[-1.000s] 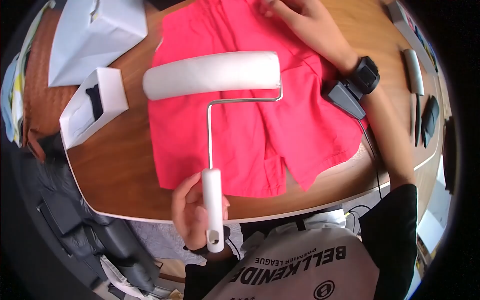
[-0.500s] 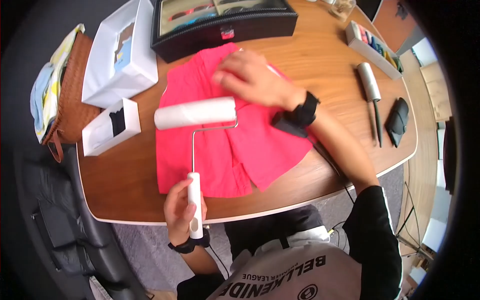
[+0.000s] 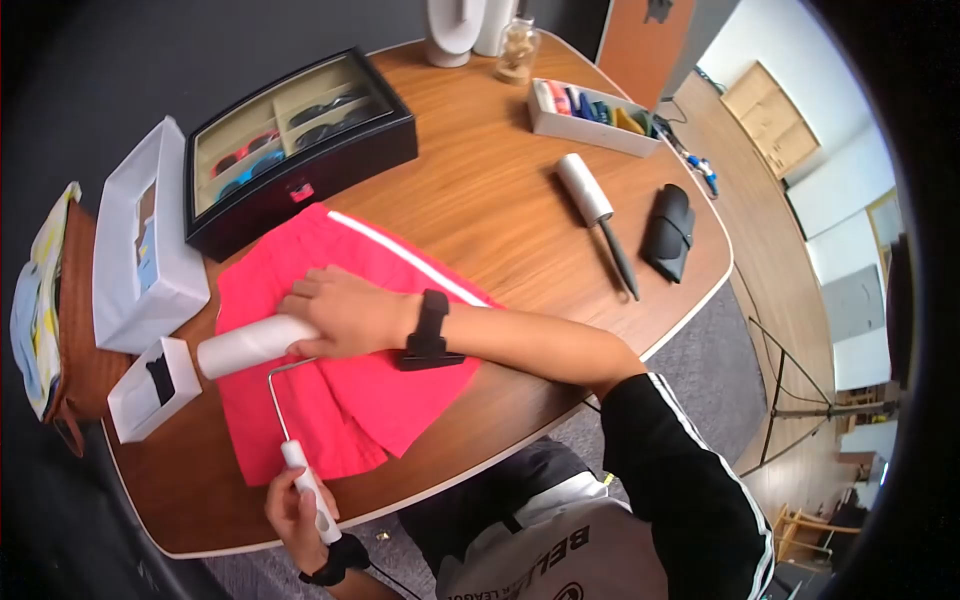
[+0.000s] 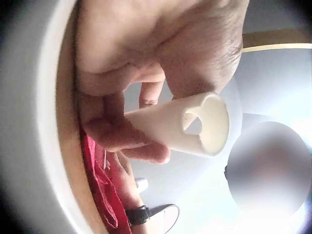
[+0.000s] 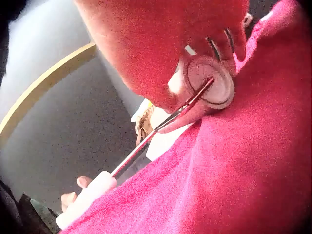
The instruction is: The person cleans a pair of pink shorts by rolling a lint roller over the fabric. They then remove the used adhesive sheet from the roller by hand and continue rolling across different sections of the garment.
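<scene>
A large white lint roller [image 3: 245, 348] with a bent wire frame lies across red shorts [image 3: 345, 415] spread on the table. My left hand [image 3: 290, 508] grips its white handle [image 4: 163, 122] near the table's front edge; the hollow handle end points out of the grip. At the roller's right end is my right hand [image 3: 358, 315], thumb below and fingers above, curled about that end. In the right wrist view the round end cap [image 5: 209, 83] shows between thumb and fingers. Part of the roller is hidden under this hand.
A black glasses case box [image 3: 300, 150] stands behind the shorts. White bins [image 3: 150, 310] and a brown basket [image 3: 85, 310] are at left. Toward the right lie a smaller lint roller [image 3: 585, 190], a black pouch [image 3: 668, 232] and a tray of rolled items [image 3: 590, 130].
My right hand has moved from the top of the shorts down to the roller's right end. The left hand keeps hold of the handle. The head view has swung right.
</scene>
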The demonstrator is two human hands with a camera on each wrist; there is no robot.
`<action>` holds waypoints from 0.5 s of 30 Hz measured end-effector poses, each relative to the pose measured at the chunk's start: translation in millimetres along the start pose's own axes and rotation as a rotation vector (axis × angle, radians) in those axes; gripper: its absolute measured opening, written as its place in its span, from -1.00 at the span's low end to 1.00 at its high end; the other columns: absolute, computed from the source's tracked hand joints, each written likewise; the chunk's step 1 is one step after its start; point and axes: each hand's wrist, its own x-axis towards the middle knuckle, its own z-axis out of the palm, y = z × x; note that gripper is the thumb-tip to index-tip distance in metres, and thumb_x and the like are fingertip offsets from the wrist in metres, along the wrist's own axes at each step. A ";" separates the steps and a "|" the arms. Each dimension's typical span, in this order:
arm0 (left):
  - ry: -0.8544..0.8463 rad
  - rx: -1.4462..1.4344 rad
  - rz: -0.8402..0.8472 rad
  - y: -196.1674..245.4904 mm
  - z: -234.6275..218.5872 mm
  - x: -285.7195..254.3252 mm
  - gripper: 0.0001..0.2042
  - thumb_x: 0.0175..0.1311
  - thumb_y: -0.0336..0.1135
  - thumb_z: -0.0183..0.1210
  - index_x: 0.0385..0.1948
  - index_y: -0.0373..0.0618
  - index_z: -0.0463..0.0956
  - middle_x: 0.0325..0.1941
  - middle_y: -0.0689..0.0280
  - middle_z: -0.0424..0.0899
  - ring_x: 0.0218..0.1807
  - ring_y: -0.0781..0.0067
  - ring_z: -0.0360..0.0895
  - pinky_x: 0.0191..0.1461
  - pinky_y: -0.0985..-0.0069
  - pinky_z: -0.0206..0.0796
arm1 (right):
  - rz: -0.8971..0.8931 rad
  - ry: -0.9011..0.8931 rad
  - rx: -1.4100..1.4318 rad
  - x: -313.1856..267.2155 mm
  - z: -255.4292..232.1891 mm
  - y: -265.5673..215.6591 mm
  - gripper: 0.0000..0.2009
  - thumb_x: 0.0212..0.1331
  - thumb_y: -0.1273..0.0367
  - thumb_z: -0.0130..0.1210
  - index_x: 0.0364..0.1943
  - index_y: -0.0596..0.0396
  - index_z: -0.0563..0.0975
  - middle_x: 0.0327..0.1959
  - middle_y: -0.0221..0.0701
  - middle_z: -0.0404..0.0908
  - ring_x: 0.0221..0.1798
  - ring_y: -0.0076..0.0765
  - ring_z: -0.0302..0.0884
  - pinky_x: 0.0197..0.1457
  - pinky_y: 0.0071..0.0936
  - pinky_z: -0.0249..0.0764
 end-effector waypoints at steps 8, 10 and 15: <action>-0.019 0.088 0.029 -4.6 -7.8 2.1 -0.68 0.39 -0.29 0.17 0.06 -0.26 0.42 -0.23 0.03 0.59 -0.54 0.34 0.56 -0.50 0.44 0.36 | 0.117 -0.005 0.347 2.5 11.7 13.8 -0.57 0.10 0.01 0.30 -0.13 0.06 0.64 -0.21 -0.30 0.65 -0.04 -0.11 0.53 0.07 -0.21 0.35; 0.019 0.063 0.016 -6.5 -4.9 -0.7 -0.66 0.36 -0.30 0.21 0.07 -0.23 0.41 -0.23 0.09 0.57 -0.55 0.43 0.49 -0.52 0.52 0.30 | 0.118 0.008 0.343 1.1 12.7 13.1 -0.57 0.11 0.01 0.29 -0.13 0.06 0.64 -0.21 -0.30 0.65 -0.04 -0.12 0.53 0.07 -0.21 0.34; -0.123 0.022 -0.061 17.7 6.6 1.9 -0.73 0.53 -0.36 0.02 0.14 -0.25 0.49 0.11 0.16 0.62 -0.18 0.50 0.58 -0.20 0.58 0.42 | 0.089 0.029 0.348 1.0 13.5 14.4 -0.58 0.13 0.01 0.28 -0.14 0.06 0.64 -0.21 -0.30 0.65 -0.05 -0.13 0.52 0.07 -0.22 0.33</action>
